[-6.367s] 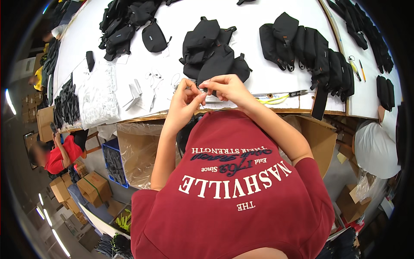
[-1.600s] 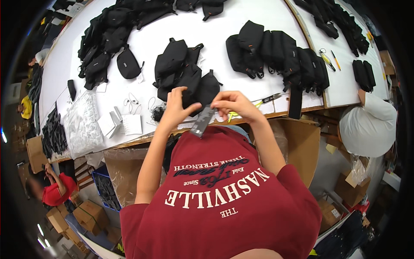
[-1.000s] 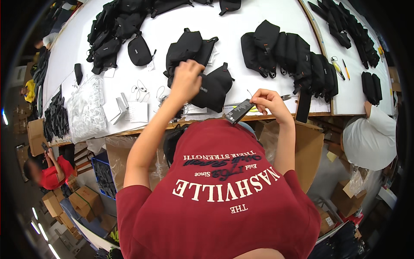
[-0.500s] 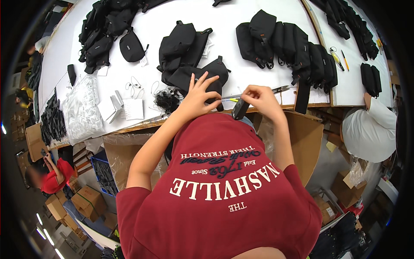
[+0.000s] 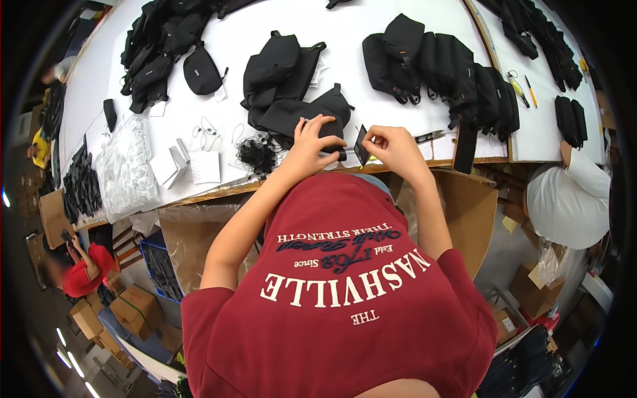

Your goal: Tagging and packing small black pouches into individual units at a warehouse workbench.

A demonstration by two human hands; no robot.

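From here I make out white block lettering and dark script with numerals, upside down, on the maroon shirt (image 5: 338, 331). Marks on the black bag (image 5: 201, 74) and white card (image 5: 206, 168) are too small for me.

Lane: tabletop (image 5: 348, 43) between centre pouches (image 5: 272, 69) and right pouches (image 5: 451, 66) | Obstacle, left: black tangle (image 5: 257, 156)

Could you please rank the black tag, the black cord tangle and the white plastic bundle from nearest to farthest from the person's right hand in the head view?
1. Black tag: held in the right hand, at its fingertips.
2. Black cord tangle: to the left, past the left hand.
3. White plastic bundle: farthest left of the three.
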